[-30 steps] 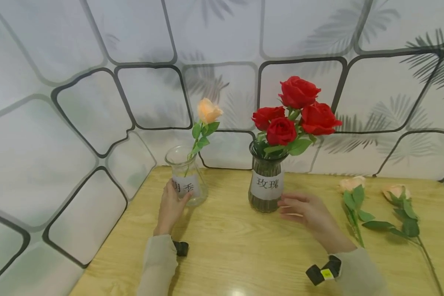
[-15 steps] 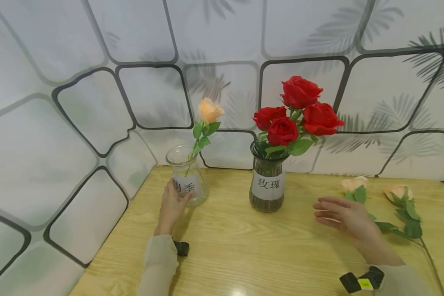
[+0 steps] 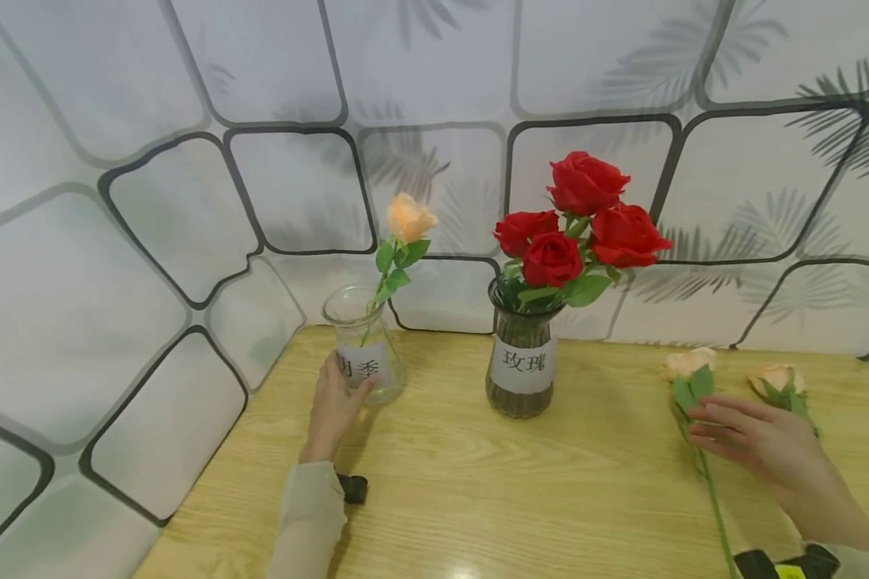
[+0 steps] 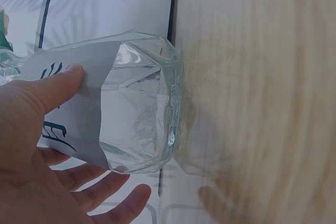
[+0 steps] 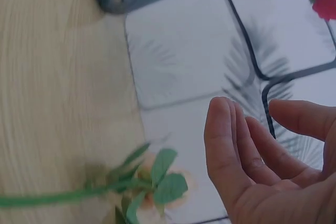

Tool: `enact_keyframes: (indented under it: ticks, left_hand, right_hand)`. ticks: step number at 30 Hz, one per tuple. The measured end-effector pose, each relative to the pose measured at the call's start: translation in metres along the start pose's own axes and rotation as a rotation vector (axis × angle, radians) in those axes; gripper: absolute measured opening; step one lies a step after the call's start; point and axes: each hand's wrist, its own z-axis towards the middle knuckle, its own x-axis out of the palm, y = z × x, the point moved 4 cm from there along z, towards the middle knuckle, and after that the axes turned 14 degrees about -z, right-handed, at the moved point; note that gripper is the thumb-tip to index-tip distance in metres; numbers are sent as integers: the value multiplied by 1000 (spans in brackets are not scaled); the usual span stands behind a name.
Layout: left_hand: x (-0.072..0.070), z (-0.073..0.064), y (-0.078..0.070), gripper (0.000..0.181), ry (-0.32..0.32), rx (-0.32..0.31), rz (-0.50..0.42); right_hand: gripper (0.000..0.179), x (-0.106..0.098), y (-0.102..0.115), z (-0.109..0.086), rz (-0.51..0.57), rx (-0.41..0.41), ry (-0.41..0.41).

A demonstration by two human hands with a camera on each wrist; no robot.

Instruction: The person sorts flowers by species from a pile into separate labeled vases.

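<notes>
My left hand [image 3: 335, 410] holds the lower left side of a clear glass vase [image 3: 389, 384]. In the left wrist view its thumb lies on the vase's white paper label [image 4: 90, 98], with the other fingers along the far side. One peach rose [image 3: 409, 217] leans in that vase. My right hand [image 3: 771, 450] hovers with loosely bent fingers over the stem of a peach rose [image 3: 690, 363] lying on the table. Nothing is between its thumb and fingers in the right wrist view, where the rose's green leaves [image 5: 169, 187] show below left of the hand.
A dark ribbed vase [image 3: 521, 402] with a white label stands mid-table, holding several red roses [image 3: 586, 183]. Another peach rose [image 3: 776, 378] lies at far right, partly behind my right hand. A patterned wall [image 3: 434, 72] borders the wooden table [image 3: 478, 490].
My right hand has moved right, from beside the dark vase to over the lying peach roses. My left hand stays on the clear vase.
</notes>
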Motion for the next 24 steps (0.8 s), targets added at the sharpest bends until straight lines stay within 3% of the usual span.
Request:
enact_keyframes:
  ticks: [4, 8, 17, 24]
  left_hand:
    - [0, 1, -1, 85, 2, 13, 4]
    - [0, 1, -1, 83, -4, 17, 10]
    - [-5, 1, -1, 82, -12, 26, 6]
    - [-6, 1, 0, 83, -1, 19, 0]
  right_hand:
    - [44, -14, -3, -9, -46, 13, -30]
    - [43, -25, -9, -16, -142, 151, -113]
    - [30, -42, -27, -18, -216, 314, -176]
    - [21, -45, -32, -14, -311, 392, -164]
